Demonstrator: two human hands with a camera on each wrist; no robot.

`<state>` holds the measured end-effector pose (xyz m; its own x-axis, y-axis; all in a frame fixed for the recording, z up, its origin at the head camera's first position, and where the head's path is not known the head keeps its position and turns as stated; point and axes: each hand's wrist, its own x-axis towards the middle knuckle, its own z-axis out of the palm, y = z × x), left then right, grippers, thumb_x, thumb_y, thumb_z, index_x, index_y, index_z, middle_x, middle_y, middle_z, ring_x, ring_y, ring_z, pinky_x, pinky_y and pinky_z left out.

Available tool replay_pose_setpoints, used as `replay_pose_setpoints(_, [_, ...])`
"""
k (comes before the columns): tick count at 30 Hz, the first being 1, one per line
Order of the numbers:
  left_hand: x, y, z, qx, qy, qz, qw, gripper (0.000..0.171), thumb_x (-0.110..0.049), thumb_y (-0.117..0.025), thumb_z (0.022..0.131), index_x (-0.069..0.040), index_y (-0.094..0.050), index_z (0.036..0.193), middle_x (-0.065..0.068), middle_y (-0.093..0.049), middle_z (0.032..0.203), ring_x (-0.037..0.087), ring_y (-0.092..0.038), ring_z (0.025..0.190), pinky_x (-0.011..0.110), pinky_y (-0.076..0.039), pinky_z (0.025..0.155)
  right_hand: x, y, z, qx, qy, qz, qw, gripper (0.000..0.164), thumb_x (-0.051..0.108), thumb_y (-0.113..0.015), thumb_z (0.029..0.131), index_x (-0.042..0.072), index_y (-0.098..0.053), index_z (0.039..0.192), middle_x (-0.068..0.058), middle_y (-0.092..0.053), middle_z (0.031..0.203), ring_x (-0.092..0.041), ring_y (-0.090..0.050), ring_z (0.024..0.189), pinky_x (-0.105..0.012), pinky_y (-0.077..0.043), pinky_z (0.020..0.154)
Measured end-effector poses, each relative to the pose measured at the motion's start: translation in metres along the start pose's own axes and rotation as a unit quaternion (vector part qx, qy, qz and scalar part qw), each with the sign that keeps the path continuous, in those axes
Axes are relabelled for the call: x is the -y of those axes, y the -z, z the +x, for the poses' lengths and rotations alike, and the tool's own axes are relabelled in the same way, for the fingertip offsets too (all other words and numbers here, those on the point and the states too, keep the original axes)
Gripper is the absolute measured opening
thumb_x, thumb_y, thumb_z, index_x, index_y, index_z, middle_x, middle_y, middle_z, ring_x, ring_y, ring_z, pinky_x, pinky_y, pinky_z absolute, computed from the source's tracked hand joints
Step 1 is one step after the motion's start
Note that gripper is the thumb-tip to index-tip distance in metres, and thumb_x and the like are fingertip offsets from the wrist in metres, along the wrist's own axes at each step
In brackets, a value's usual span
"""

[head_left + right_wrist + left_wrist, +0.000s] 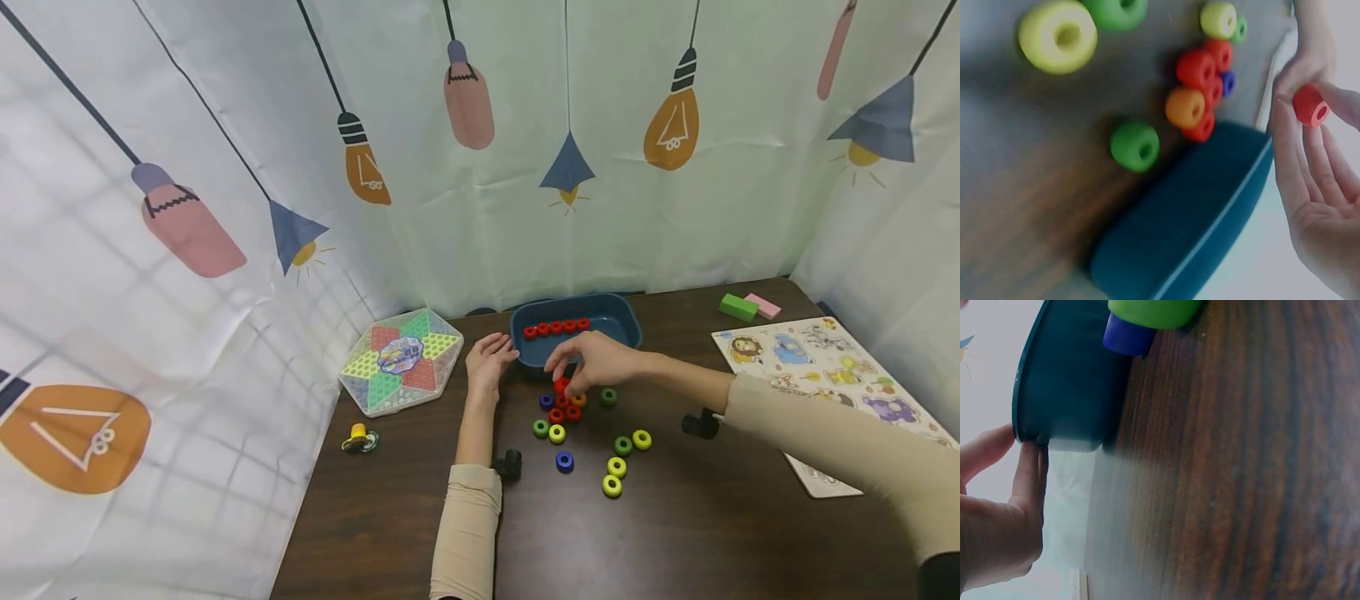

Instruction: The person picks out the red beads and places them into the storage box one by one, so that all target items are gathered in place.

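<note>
A red bead [1310,105] with a hole through it is pinched between the thumb and fingers of my right hand [600,360]. That hand is over the front right part of the dark blue tray [621,321], close above the loose beads. Several red beads [557,327] lie in a row inside the tray. With its fingertips at the tray's left rim, my left hand [489,360] holds no bead. In front of the tray, red beads [556,416] cluster with an orange bead [1185,107] and a blue bead [547,402].
Nearer me lie yellow beads [617,467], green beads [622,446] and another blue bead [565,461]. A hexagonal game board [390,358] and a small yellow-topped toy [360,437] are at left. At right are an animal picture board [817,367], a green block [738,307] and a pink block [763,306].
</note>
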<state>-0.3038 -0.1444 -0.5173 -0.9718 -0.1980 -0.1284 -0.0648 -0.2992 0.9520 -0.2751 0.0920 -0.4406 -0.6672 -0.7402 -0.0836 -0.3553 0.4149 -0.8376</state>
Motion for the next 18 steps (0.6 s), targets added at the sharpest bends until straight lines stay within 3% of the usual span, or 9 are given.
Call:
replay_pose_setpoints(6, [-0.002, 0.0, -0.001, 0.004, 0.001, 0.004, 1.0, 0.059, 0.017, -0.069, 0.076, 0.004, -0.051, 0.131, 0.021, -0.061, 0.127, 0.026, -0.06, 0.119, 0.029, -0.056, 0.084, -0.008, 0.023, 0.032, -0.038, -0.013, -0.035, 0.999, 0.044, 0.011, -0.081, 0.078, 0.009, -0.066, 0.12, -0.003, -0.071, 0.102, -0.021, -0.072, 0.076, -0.04, -0.059, 0.07])
replay_pose_setpoints(14, [-0.001, 0.003, -0.004, 0.007, 0.011, 0.006, 0.9999, 0.055, 0.016, -0.071, 0.076, -0.001, -0.055, 0.127, 0.021, -0.06, 0.129, 0.025, -0.06, 0.119, 0.03, -0.055, 0.086, -0.025, 0.039, 0.071, -0.062, -0.059, -0.037, 0.996, 0.048, 0.007, -0.08, 0.078, 0.003, -0.064, 0.123, -0.009, -0.071, 0.105, -0.034, -0.071, 0.082, -0.048, -0.058, 0.076])
replay_pose_setpoints(18, [-0.003, 0.003, -0.003, 0.009, 0.013, 0.003, 0.9999, 0.055, 0.016, -0.071, 0.076, 0.0, -0.054, 0.127, 0.021, -0.061, 0.129, 0.025, -0.06, 0.119, 0.03, -0.055, 0.086, -0.034, 0.043, 0.088, -0.065, -0.074, -0.034, 0.995, 0.048, 0.006, -0.079, 0.078, -0.001, -0.063, 0.123, -0.014, -0.07, 0.106, -0.026, -0.071, 0.078, -0.041, -0.06, 0.072])
